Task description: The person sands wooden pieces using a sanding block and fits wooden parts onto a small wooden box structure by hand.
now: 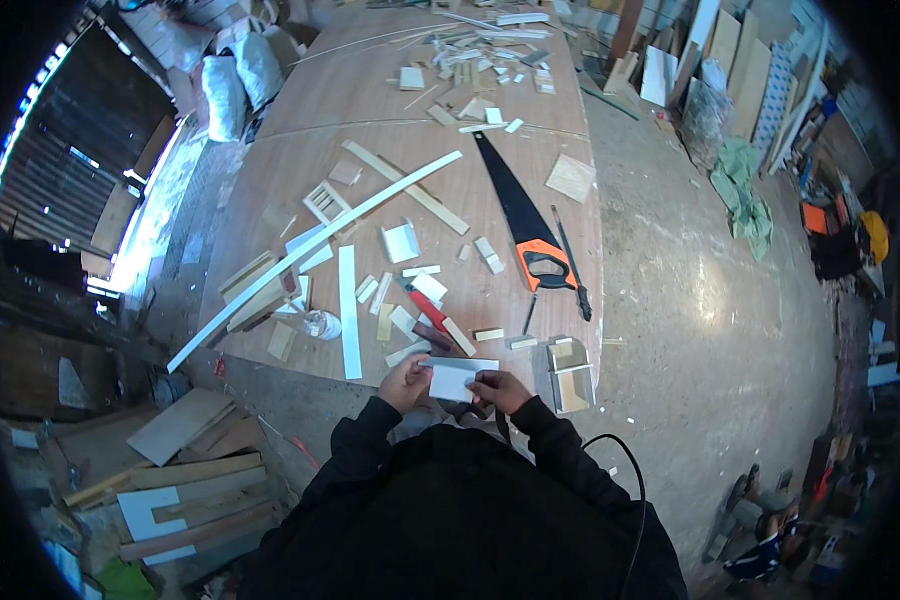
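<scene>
Close to my body, at the table's near edge, both hands grip a small white board piece point(452, 383). A narrow white strip shows along its far side; I cannot tell whether it is joined on. My left hand point(404, 384) pinches the left end, and my right hand point(505, 391) has thumb and fingers closed on the right end. Just beyond them lie a small wood block point(458, 337) and a red-handled tool point(427, 309). Right of my right hand stands a small open box with a divider point(571, 378).
On the wooden table point(270, 170) lie a handsaw with an orange handle point(540, 262), long white strips point(348, 312), a clear jar point(322, 324) and many offcuts. Scrap boards point(195, 430) are stacked on the floor at left. A person point(760, 525) is low at the far right.
</scene>
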`<action>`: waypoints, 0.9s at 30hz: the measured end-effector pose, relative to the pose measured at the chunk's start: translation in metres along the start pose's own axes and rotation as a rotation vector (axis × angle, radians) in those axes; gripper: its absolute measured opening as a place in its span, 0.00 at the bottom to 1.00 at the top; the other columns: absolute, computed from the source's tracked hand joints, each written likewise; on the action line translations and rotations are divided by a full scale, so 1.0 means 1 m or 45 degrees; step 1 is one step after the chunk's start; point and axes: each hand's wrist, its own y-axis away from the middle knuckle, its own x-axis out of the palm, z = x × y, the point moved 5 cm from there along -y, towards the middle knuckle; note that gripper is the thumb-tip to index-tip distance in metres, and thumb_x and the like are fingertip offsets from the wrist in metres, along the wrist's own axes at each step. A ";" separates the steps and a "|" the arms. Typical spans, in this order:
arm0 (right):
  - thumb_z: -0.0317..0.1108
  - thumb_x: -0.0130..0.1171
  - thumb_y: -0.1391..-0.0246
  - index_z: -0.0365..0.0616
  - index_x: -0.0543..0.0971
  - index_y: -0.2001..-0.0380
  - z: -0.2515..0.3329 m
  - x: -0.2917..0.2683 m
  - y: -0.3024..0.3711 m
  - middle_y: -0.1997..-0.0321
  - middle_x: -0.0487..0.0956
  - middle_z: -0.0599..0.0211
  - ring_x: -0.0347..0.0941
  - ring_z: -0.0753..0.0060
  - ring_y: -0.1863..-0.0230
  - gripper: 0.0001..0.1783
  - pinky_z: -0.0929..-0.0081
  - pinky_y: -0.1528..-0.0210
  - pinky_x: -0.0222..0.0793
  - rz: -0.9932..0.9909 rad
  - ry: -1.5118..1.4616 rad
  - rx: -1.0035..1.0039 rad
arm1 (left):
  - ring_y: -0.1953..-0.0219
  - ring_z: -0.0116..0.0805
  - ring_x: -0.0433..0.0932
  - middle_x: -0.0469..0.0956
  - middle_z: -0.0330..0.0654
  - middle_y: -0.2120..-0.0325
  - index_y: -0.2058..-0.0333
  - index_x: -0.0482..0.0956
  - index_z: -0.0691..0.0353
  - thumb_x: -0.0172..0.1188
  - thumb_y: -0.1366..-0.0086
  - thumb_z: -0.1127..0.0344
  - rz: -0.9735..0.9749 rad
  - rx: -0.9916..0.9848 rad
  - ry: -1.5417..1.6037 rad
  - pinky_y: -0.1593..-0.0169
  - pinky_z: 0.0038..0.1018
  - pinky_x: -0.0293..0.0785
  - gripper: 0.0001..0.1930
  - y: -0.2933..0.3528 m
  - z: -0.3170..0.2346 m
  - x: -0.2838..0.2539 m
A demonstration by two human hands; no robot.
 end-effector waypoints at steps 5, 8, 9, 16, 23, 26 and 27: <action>0.42 0.61 0.41 0.40 0.80 0.65 0.014 0.008 -0.025 0.74 0.74 0.77 0.70 0.85 0.73 0.14 0.83 0.71 0.67 -0.137 0.147 -0.041 | 0.59 0.28 0.77 0.76 0.43 0.57 0.44 0.66 0.65 0.55 0.30 0.62 -0.096 -0.203 0.358 0.55 0.24 0.75 0.20 0.015 0.008 -0.041; 0.43 0.63 0.43 0.39 0.81 0.62 0.011 0.029 -0.038 0.74 0.75 0.78 0.68 0.86 0.74 0.17 0.83 0.70 0.66 -0.160 0.394 -0.096 | 0.58 0.28 0.76 0.77 0.43 0.58 0.45 0.68 0.66 0.58 0.32 0.57 -0.021 -0.178 0.159 0.56 0.26 0.75 0.24 0.022 0.033 -0.063; 0.44 0.64 0.43 0.38 0.81 0.60 0.009 0.035 -0.041 0.74 0.75 0.78 0.68 0.87 0.73 0.18 0.83 0.69 0.65 -0.149 0.408 -0.093 | 0.59 0.29 0.76 0.77 0.43 0.59 0.45 0.68 0.66 0.59 0.33 0.55 0.026 -0.075 0.000 0.56 0.26 0.74 0.25 0.021 0.028 -0.067; 0.42 0.65 0.44 0.37 0.82 0.61 -0.006 0.088 -0.063 0.71 0.79 0.72 0.71 0.82 0.70 0.18 0.79 0.65 0.67 -0.274 0.365 -0.103 | 0.64 0.30 0.77 0.80 0.43 0.66 0.55 0.78 0.67 0.64 0.40 0.54 0.353 -0.050 -0.249 0.58 0.28 0.73 0.22 0.020 0.025 -0.101; 0.45 0.65 0.44 0.36 0.83 0.64 0.011 0.126 -0.101 0.72 0.80 0.71 0.71 0.84 0.70 0.19 0.79 0.67 0.67 -0.326 0.478 -0.117 | 0.68 0.29 0.78 0.81 0.43 0.71 0.58 0.79 0.67 0.62 0.37 0.56 0.349 -0.094 -0.207 0.62 0.27 0.74 0.18 0.009 0.033 -0.155; 0.51 0.65 0.46 0.37 0.83 0.67 0.015 0.129 -0.110 0.78 0.79 0.67 0.73 0.75 0.78 0.23 0.74 0.73 0.68 -0.369 0.617 -0.084 | 0.68 0.28 0.79 0.81 0.42 0.70 0.58 0.79 0.67 0.58 0.33 0.58 0.356 -0.038 -0.154 0.63 0.24 0.75 0.16 0.001 0.013 -0.173; 0.51 0.65 0.46 0.37 0.83 0.67 0.019 0.134 -0.113 0.78 0.79 0.67 0.73 0.75 0.78 0.23 0.74 0.73 0.68 -0.373 0.616 -0.087 | 0.68 0.28 0.79 0.81 0.42 0.70 0.58 0.79 0.67 0.58 0.33 0.58 0.359 -0.034 -0.156 0.63 0.24 0.75 0.16 -0.001 0.018 -0.178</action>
